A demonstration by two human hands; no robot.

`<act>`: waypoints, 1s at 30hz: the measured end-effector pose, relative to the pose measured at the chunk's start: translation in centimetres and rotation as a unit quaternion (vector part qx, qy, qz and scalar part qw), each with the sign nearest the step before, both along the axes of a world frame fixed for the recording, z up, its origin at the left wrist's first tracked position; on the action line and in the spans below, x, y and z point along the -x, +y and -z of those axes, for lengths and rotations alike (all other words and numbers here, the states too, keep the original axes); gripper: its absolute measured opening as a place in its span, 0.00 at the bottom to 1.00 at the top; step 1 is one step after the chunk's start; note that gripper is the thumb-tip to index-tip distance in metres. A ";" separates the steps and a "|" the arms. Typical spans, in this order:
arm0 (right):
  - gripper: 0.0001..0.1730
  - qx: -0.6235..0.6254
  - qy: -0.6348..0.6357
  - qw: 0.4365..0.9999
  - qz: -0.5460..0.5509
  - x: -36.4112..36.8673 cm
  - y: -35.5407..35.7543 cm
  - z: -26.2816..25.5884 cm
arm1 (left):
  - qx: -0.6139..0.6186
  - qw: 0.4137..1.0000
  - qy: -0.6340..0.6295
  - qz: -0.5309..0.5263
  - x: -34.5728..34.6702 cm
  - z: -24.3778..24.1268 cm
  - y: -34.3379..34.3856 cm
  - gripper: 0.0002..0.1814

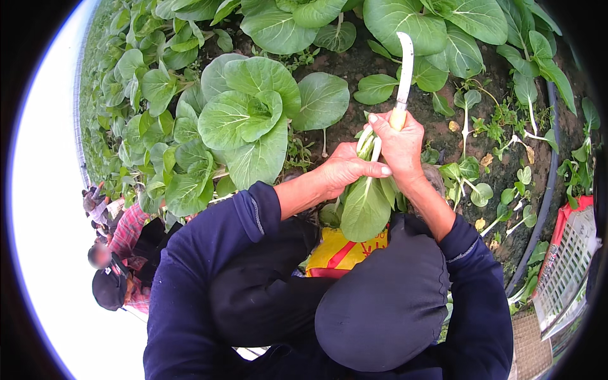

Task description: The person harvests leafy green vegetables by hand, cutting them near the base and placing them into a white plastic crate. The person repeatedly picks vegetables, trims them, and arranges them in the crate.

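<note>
A leafy green plant [366,209], its pale stalks upward and its leaves hanging down, is gripped in my left hand [349,166]. My right hand [401,137] holds a curved knife [404,71] by its light yellow handle, the blade pointing away from me. The fingers of that hand also touch the pale stalks beside my left thumb. Just left of my hands a large leafy green [247,114] grows from the soil. Below the held leaves, a yellow and red bag [337,251] that bears writing shows between my knees.
Dense rows of leafy greens [137,99] spread to the left. Loose leaves and stalks [465,128] lie on dark soil at right. A black hose [546,171] runs past them, beside a white plastic crate [565,270]. At far left, a person in a plaid shirt [130,232] crouches.
</note>
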State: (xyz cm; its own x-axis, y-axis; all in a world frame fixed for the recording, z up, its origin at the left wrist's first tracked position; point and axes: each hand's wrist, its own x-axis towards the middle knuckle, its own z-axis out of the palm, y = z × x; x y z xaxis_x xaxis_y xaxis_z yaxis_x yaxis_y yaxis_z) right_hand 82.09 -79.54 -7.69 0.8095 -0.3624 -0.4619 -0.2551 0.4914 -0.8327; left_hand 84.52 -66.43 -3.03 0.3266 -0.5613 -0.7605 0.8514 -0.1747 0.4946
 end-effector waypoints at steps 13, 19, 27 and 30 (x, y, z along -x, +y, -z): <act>0.22 0.271 0.164 0.925 -0.211 0.9 -2.9 5.2 | -0.290 0.682 -0.358 0.568 -5.3 -0.9 1.3 0.12; 0.29 0.346 0.061 0.815 -0.460 5.8 1.3 4.9 | -0.326 0.554 -0.558 0.525 -11.4 -3.1 3.7 0.08; 0.25 0.335 -0.005 0.802 -0.495 1.6 7.5 4.4 | -0.243 0.913 -0.327 -0.005 -16.2 -5.0 10.6 0.09; 0.24 0.346 0.015 0.817 -0.462 0.4 8.0 5.2 | -0.384 0.815 -0.408 0.148 -15.8 -5.1 11.8 0.15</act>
State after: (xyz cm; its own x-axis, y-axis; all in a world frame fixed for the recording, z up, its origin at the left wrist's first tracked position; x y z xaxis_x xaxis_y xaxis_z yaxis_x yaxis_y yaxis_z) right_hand 81.71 -71.50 -12.86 0.8772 0.2135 -0.4301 -0.2768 -0.5071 -0.8162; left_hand 100.32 -54.63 2.11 0.8364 -0.1682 -0.5216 0.1572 -0.8381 0.5223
